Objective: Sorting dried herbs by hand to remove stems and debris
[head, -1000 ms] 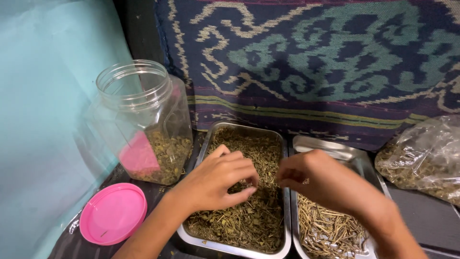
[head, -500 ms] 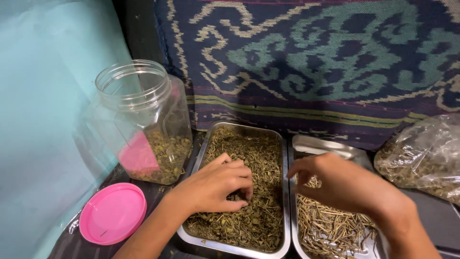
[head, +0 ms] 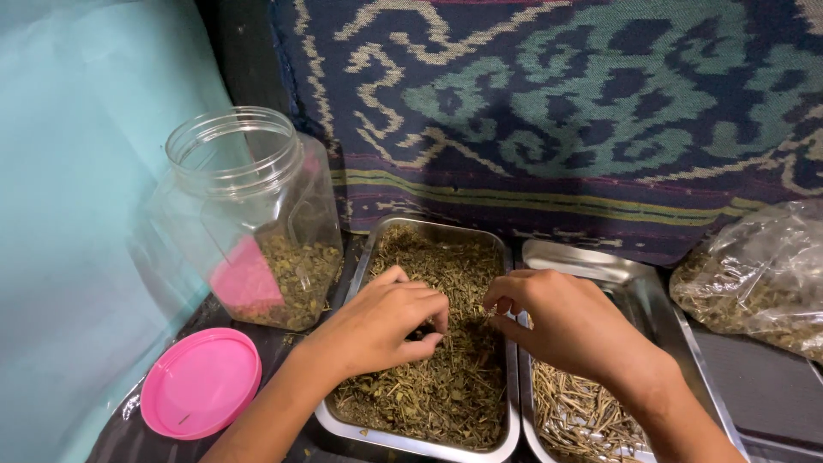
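Both your hands are down in the steel tray of crumbled dried herbs, which sits right in front of you so both wrists can drop straight into it. Your left hand lies palm-down on the herbs, fingers curled under and thumb tucked in, loosely closed on a bit of the mix. Your right hand arches over the seam between the trays, fingertips pinched together at the herb surface; I can't tell whether anything sits between them. Just beside it, touching rim to rim, the second tray holds pale straw-like stems, handy for a short sideways reach. To your left stands the open clear jar, partly filled with the same greenish herb, its pink lid flat in front of it. A plastic bag of more herb rests far right.
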